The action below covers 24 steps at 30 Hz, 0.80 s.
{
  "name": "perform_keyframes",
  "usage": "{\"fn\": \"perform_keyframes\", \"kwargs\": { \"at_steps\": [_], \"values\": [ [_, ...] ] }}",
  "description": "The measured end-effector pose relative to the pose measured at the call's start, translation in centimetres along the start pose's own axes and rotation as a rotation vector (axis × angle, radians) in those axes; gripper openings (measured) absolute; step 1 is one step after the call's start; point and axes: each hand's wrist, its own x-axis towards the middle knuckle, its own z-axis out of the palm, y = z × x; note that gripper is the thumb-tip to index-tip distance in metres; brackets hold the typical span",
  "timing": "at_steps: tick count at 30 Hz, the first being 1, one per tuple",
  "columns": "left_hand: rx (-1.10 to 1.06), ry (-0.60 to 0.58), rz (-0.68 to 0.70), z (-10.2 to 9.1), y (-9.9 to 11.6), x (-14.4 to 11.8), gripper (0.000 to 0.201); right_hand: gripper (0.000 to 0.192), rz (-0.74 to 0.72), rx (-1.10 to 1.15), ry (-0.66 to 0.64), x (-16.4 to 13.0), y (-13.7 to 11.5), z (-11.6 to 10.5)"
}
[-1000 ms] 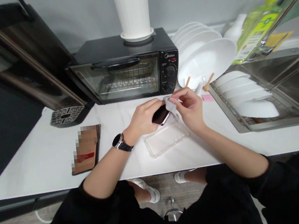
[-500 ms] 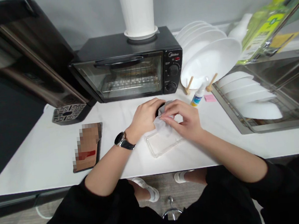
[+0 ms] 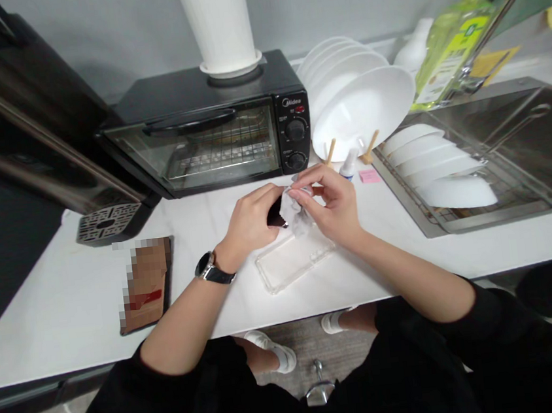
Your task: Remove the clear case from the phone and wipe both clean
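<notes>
My left hand (image 3: 254, 220), with a watch on its wrist, is closed round a dark phone (image 3: 277, 215), of which only a part shows. My right hand (image 3: 334, 205) pinches a thin whitish cloth (image 3: 296, 212) between thumb and fingers and holds it against the phone's right end. Below both hands a clear phone case (image 3: 282, 268) lies on the white counter (image 3: 247, 308). Just beyond my right hand stands a small spray bottle (image 3: 349, 164), partly hidden by it, with a pink block (image 3: 369, 176) at its side.
A black toaster oven (image 3: 208, 128) stands behind my hands, bearing a white pot (image 3: 220, 28). White plates (image 3: 362, 112) are racked to its right, near a sink (image 3: 425, 220) with several bowls (image 3: 456, 191). On the left are a black machine (image 3: 110, 222) and a flat dark-edged device (image 3: 146, 286).
The view has swung a little to the right. My hands have shifted slightly, and more of the dark phone and of the clear case now shows. The cloth looks more bunched.
</notes>
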Motion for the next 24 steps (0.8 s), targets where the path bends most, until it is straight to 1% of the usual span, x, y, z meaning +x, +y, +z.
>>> {"fn": "perform_keyframes", "kwargs": {
  "at_steps": [3, 6, 8, 10, 11, 13, 16, 18, 19, 21, 23, 24],
  "values": [
    [0.007, 0.003, -0.006, 0.0, 0.1, 0.1, 0.031, 0.011, 0.002, -0.003, -0.005, -0.1, 0.0, 0.1],
    [-0.017, -0.002, -0.034, -0.1, 0.2, 0.1, 0.022, 0.009, -0.049, -0.026, -0.054, -0.4, -0.4, 0.3],
    [-0.072, -0.015, -0.039, -0.1, 0.1, 0.0, 0.027, 0.005, -0.127, -0.029, -0.128, -0.5, -0.9, 0.5],
    [-0.121, -0.032, -0.031, -0.2, -0.2, 0.0, 0.040, 0.001, -0.212, -0.028, -0.198, -0.7, -1.3, 0.7],
    [-0.131, -0.040, -0.030, -0.2, -0.3, -0.1, 0.045, 0.002, -0.244, -0.029, -0.221, -0.7, -1.4, 0.8],
    [-0.126, -0.052, -0.036, -0.3, -0.4, -0.2, 0.048, 0.005, -0.281, -0.029, -0.239, -0.7, -1.6, 0.8],
    [-0.116, -0.042, -0.036, -0.3, -0.4, -0.2, 0.048, 0.006, -0.287, -0.023, -0.240, -0.7, -1.5, 0.7],
    [-0.109, -0.027, -0.027, -0.3, -0.3, -0.2, 0.041, 0.003, -0.251, -0.026, -0.220, -0.6, -1.2, 0.6],
    [-0.096, -0.021, -0.022, -0.3, -0.2, -0.2, 0.036, 0.001, -0.213, -0.030, -0.192, -0.6, -1.0, 0.5],
    [-0.053, -0.013, -0.003, -0.3, -0.1, -0.1, 0.029, 0.004, -0.110, -0.040, -0.100, -0.4, -0.6, 0.2],
    [-0.011, -0.003, 0.033, -0.3, 0.0, -0.1, 0.032, 0.009, -0.027, -0.045, -0.005, -0.2, -0.2, 0.0],
    [0.004, 0.003, 0.052, -0.3, 0.0, 0.0, 0.034, 0.010, -0.009, -0.043, 0.024, -0.1, 0.0, 0.0]
  ]
}}
